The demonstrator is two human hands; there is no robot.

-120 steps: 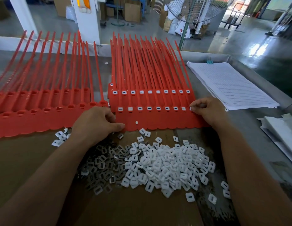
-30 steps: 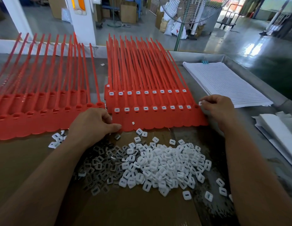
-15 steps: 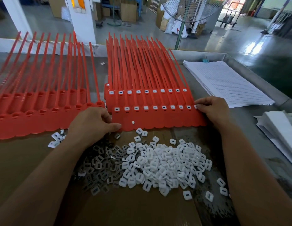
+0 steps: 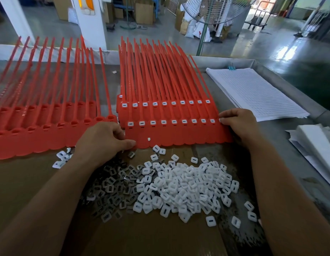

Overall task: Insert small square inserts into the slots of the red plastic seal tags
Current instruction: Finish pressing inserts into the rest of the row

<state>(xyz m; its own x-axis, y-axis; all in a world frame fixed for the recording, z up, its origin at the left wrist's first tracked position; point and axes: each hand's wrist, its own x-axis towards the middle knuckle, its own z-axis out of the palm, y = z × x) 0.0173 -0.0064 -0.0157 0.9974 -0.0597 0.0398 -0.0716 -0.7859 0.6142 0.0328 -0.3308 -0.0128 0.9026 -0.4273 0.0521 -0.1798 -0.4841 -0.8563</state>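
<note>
Two overlapping strips of red seal tags [image 4: 179,133] lie in the middle, every slot filled with a white insert [image 4: 153,122]. My left hand [image 4: 103,141] pinches the front strip's lower left corner. My right hand [image 4: 239,124] grips its right end, fingertips by the last slot. To the left lie more red tag strips [image 4: 40,137] with empty slots. A heap of white square inserts [image 4: 186,185] sits in front, with grey metal clips [image 4: 114,187] beside it on the left. One tiny white piece [image 4: 149,139] rests on the front strip.
Brown cardboard [image 4: 151,237] covers the near table. A stack of lined paper [image 4: 256,91] lies at the right, white sheets [image 4: 315,141] further right. A few stray inserts [image 4: 60,157] lie left of my left hand. A fan stand [image 4: 202,36] rises behind the table.
Over the last second my right hand shifted slightly inward along the strip's right end. My left hand kept its hold. Four seconds ago the right end slot was still being pressed.
</note>
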